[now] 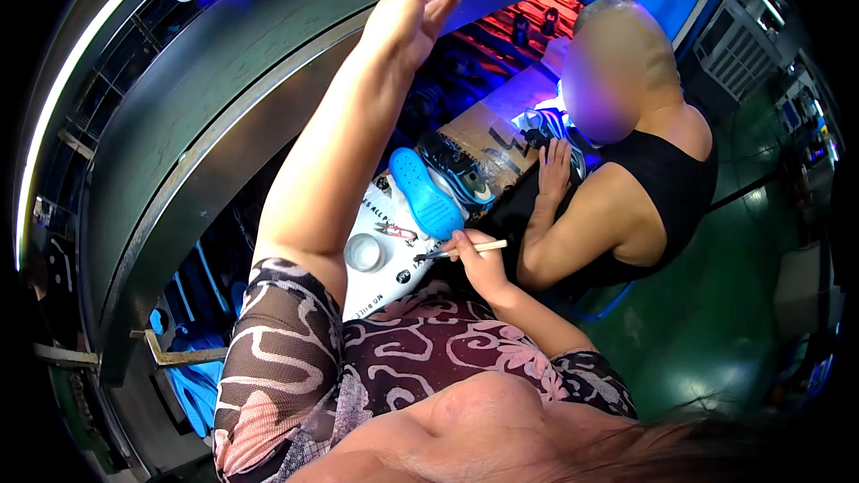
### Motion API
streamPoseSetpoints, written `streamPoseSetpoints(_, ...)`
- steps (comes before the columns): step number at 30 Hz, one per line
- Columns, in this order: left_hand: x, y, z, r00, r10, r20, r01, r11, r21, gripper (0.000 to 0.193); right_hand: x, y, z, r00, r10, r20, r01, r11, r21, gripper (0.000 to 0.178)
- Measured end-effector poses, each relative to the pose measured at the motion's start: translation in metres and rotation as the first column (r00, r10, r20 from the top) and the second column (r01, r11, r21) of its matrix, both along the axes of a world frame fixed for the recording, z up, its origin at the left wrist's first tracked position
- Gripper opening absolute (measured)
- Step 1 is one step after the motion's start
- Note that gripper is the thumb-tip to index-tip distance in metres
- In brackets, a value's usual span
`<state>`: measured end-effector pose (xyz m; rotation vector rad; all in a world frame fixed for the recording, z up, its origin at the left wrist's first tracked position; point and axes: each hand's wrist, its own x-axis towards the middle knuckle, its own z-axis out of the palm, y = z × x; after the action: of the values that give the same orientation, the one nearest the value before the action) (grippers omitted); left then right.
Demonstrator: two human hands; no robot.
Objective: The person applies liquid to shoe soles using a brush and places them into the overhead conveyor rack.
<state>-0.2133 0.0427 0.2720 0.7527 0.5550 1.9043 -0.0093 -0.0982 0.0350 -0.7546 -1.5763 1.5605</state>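
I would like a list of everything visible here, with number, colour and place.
Brush: one, pale, in right hand
Shoe sole: one, blue, centre
Shoe: at least one, dark, beside sole
Cup: one, clear, on work surface
Snips: one, red, near cup
Work surface: one, white, centre
Panel: one, brown, beyond shoe
Co-worker: one, black top, right
Long counter: one, dark green, upper left
Light tube: one, white, far left
Slats: several, red, upper centre
Blue pieces: several, blue, lower left
Floor: one, green, right
Left hand: one, bare, raised, upper centre
Right hand: one, bare, holding brush
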Motion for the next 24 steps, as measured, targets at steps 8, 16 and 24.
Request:
streamPoseSetpoints(8, -0.042, -0.184, -0.138, 0.778, -0.133, -0.614, -0.139, 0.916, -0.375, 0.058, -0.005, 0.002, -0.008, 0.997, 0.025, -0.066, -0.033, 0.993, -0.116, 0.033)
streamPoseSetpoints(16, -0.153, -0.453, -0.285, 0.066, -0.154, -0.986, -0.937, 0.33, -0.114, 0.031, -0.029, -0.014, -0.025, 0.979, 0.178, -0.102, -0.194, 0.966, -0.172, 0.029)
streamPoseSetpoints(24, -0.172, -0.502, -0.35, 0.068, -0.381, -0.922, -0.984, 0.126, -0.125, 0.046, -0.047, -0.038, -0.017, 0.974, 0.223, 0.034, -0.217, 0.968, -0.127, 0.026)
